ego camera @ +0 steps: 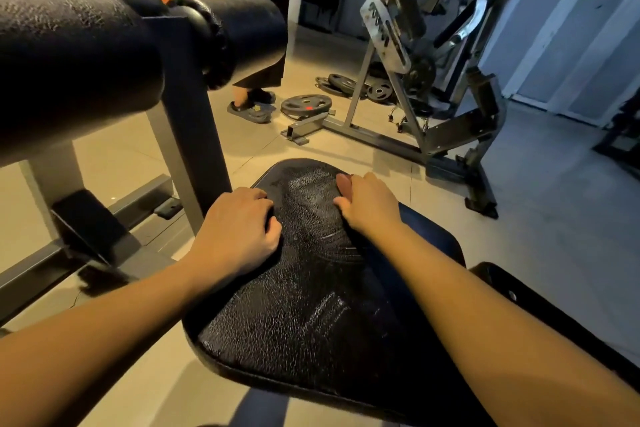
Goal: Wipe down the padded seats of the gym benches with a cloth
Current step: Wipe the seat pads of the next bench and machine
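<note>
**Both hands clenched on dark cloth atop bench seat**

Head view, items listed largest to smallest. Beige tiled floor (540, 239) is seen throughout. At upper L, a black roller pad (79, 55) w/ cracked vinyl skin is carried on a grey steel post (194, 121). The black padded seat (277, 343) fills lower centre, narrow end pointing away from the camera; its surface is cracked and glossy. Beyond it, at upper R, a grey plate-loaded machine (419, 135) stands on the floor. A second black pad (571, 329) lies just beside the seat at R, partly hidden by the R forearm.

A bystander (258, 17) in a dark garment stands at the back, btwn roller pad and machine, in sandals.

The L hand (235, 232) is set at the seat's L edge and the R hand (370, 208) near its far R part, fingers of both curled tight. A dark cloth (311, 218) is gripped by both and drawn up into a ridge btwn them, lying on the seat; stitch lines are visible on it, but its outline cannot be told apart from the vinyl.

Weight plates (306, 106) lie flat on the floor by the machine's base.
</note>
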